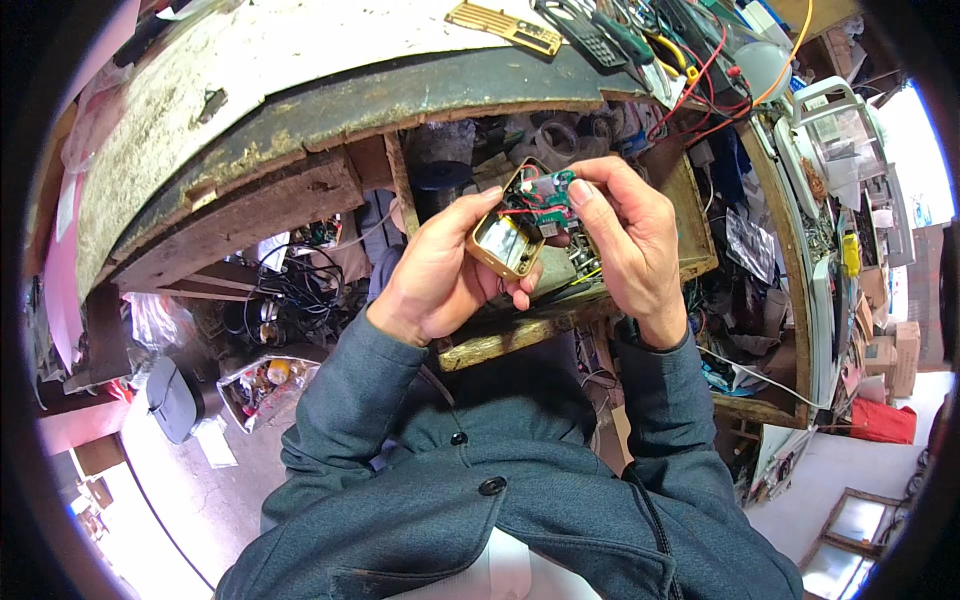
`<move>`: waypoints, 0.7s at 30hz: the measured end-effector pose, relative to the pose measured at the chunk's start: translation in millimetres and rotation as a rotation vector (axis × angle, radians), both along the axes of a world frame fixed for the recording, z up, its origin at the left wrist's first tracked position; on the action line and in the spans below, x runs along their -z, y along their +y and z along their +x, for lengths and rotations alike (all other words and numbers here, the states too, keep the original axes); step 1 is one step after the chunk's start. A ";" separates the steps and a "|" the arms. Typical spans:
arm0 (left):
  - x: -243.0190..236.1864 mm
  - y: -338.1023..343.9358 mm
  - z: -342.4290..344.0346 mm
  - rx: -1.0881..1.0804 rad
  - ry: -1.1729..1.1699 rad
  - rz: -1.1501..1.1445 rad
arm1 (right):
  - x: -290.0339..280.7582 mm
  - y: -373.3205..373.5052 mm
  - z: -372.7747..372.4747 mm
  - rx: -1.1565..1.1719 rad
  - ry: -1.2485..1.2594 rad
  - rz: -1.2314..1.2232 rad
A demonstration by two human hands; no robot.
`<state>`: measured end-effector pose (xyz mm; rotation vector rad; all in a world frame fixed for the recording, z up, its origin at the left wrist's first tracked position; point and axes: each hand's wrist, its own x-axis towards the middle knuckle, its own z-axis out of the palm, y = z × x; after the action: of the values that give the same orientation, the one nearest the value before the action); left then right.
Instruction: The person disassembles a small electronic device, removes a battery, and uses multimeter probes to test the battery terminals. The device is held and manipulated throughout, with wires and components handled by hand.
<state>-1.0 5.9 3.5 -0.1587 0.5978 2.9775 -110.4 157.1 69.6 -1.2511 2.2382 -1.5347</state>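
My left hand (448, 262) is closed round a gold-rimmed device casing (508, 249), its inside facing up and a shiny, pale flat part lying in it. Between the thumb and fingers of my right hand (630, 235) is a green circuit board (552, 200), lifted at the casing's right side. Thin red wires (528, 211) run between the board and the casing. Both hands are over an open wooden drawer (500, 343) filled with small parts. The fingertips of my right hand are partly hidden behind the board.
Above the drawer runs a worn workbench edge (330, 125). A gold slotted plate (505, 27), pliers (672, 58) and tangled test leads (705, 85) lie on the bench. Black cables (285, 295) hang at the left, above a box of scraps (270, 385). A cluttered wooden tray (765, 405) stands at the right.
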 end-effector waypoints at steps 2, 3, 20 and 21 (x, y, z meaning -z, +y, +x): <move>1.4 0.5 -0.2 0.010 0.012 -0.022 | 0.8 1.9 -5.4 -0.046 0.099 0.028; 0.5 0.1 0.0 0.024 0.019 -0.014 | 0.8 2.5 -8.2 -0.068 0.148 0.043; -4.6 -2.0 5.5 0.058 -0.024 -0.025 | -33.1 12.3 -23.6 -0.274 0.266 0.365; -4.5 -2.2 4.3 0.071 -0.015 -0.013 | -34.2 13.7 -24.5 -0.267 0.194 0.374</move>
<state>3.4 3.7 8.0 -0.1573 0.6077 2.9024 -134.9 170.7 103.8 -1.5484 2.2168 -0.8855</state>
